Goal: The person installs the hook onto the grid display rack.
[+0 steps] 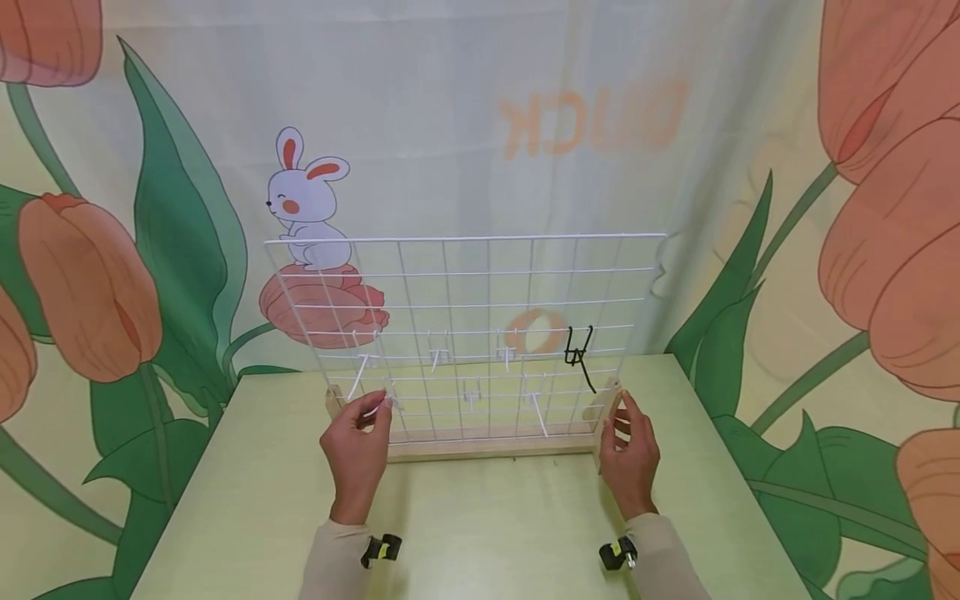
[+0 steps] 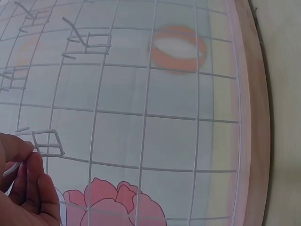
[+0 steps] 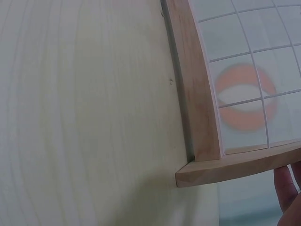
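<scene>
A white wire grid panel (image 1: 465, 238) stands upright in a wooden base (image 1: 487, 450). At its lower left my left hand (image 1: 358, 454) pinches a white wire hook (image 2: 49, 154) between thumb and fingertips; the hook's frame lies against the grid wires, and its prong is partly hidden by the fingers. Across the panel, my right hand (image 1: 633, 457) holds the wooden side foot (image 3: 235, 172) of the base, its fingers (image 3: 284, 186) at the outer side. Most of that hand is outside the right wrist view.
Several more white hooks, among them one at the lower right (image 1: 537, 408), hang on the grid. A single black hook (image 1: 576, 357) hangs at its right. The stand rests on a pale wooden table (image 1: 487, 517); a printed curtain (image 1: 450, 125) hangs behind.
</scene>
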A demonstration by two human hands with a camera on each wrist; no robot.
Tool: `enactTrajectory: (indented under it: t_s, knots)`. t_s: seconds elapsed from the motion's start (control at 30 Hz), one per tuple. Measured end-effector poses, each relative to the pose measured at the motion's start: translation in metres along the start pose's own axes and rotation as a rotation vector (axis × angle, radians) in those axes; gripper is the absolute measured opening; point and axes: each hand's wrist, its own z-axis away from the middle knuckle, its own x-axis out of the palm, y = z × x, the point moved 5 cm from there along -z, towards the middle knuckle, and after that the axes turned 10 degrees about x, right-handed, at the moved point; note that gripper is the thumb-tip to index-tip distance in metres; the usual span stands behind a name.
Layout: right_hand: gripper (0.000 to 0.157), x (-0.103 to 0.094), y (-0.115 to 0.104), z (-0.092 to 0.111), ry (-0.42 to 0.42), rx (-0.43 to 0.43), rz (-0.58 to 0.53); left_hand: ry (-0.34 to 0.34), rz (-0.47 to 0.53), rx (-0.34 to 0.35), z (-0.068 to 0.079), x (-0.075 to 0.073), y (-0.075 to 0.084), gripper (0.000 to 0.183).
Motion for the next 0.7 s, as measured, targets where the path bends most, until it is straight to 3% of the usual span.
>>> enactTrajectory:
  t_s: [0.3, 0.7]
  knots:
    - [0.060, 0.001, -0.001, -0.002, 0.015, -0.013, 0.009, 0.037, -0.015, 0.054, -0.004, 0.012, 0.003, 0.015]
    - [0.064, 0.002, 0.002, -0.005, 0.018, -0.071, -0.016, 0.065, -0.066, 0.074, -0.007, 0.021, 0.007, 0.014]
